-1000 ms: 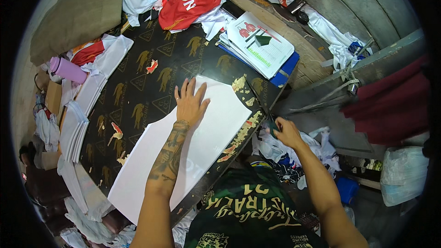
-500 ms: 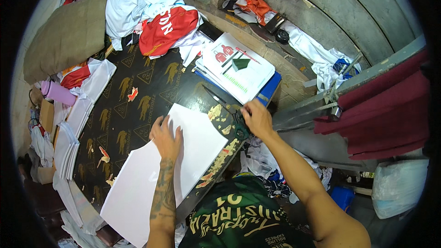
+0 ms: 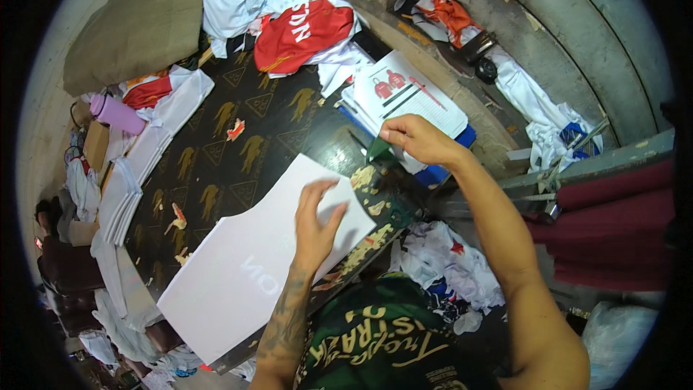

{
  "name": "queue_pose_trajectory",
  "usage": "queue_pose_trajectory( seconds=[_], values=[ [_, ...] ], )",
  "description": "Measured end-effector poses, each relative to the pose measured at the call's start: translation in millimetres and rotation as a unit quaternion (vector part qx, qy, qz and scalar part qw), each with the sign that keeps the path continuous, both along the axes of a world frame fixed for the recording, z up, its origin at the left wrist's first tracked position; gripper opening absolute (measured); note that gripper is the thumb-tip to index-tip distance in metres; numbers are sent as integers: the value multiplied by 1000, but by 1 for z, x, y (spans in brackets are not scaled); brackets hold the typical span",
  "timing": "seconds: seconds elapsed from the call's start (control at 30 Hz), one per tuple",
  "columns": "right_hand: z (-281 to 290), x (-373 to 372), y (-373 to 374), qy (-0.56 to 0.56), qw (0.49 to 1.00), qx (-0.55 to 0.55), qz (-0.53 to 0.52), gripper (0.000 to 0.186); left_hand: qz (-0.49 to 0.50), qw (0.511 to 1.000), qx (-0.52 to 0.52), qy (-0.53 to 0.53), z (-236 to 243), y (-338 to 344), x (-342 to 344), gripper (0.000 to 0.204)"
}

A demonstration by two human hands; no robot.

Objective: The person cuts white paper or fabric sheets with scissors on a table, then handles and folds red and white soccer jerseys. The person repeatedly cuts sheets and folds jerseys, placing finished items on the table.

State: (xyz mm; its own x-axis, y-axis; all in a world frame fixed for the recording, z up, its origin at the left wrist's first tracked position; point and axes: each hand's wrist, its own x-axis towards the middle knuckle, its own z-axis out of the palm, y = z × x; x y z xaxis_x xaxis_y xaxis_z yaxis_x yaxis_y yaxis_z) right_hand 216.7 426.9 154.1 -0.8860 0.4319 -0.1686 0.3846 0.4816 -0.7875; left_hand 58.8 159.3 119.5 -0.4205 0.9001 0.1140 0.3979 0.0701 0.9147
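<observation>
Head view, one moment. Left hand (image 3: 315, 225) lies palm down on the white fabric panel (image 3: 245, 274), fingers spread and flat, pressing rather than gripping; nothing is enclosed in it. The panel lies flat on the black worktop (image 3: 238, 144), which carries a gold printed pattern, and runs from the near left edge up toward the middle; faint pale lettering shows through the cloth.

Right hand (image 3: 419, 141) is stretched forward past the far end of the panel, fingers curled and pinched onto a small dark green piece (image 3: 377, 149). What the piece is cannot be told. It sits at the near edge of a printed paper sheet (image 3: 411, 94) showing red shirt drawings, which rests on a blue folder (image 3: 440, 173).

Surroundings: red and white jerseys (image 3: 299, 29) heaped at the far side of the worktop. Folded white cloth stack (image 3: 126, 188) along the left edge. Pink bottle (image 3: 117, 114) beside it. Olive cushion (image 3: 137, 29) at far left. Crumpled white cloth (image 3: 451, 267) below the worktop's right edge.
</observation>
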Motion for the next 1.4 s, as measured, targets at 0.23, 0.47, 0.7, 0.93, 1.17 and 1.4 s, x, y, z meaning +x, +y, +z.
queue_pose_trajectory(
  seconds=[0.23,0.47,0.7,0.93,1.17,1.4],
  values=[
    [41,4,-110,12,998,-56,-22,33,-255,870,-127,-402,16,31,-28,51],
    [-9,16,-236,168,772,-447,-419,32,-150,900,-32,-408,4,-32,-4,29],
    [-44,11,-280,161,837,-361,-379,25,-140,818,-104,-548,-20,-46,-19,17],
    [-85,-3,-315,139,786,-363,-481,15,-160,877,-145,-428,-49,-49,-49,49],
    [-125,-8,-288,-30,822,-114,-557,27,-238,958,-146,-65,-97,11,-67,52],
    [-140,-17,-266,-92,804,28,-587,40,-234,948,4,216,-108,32,-52,47]
  ],
)
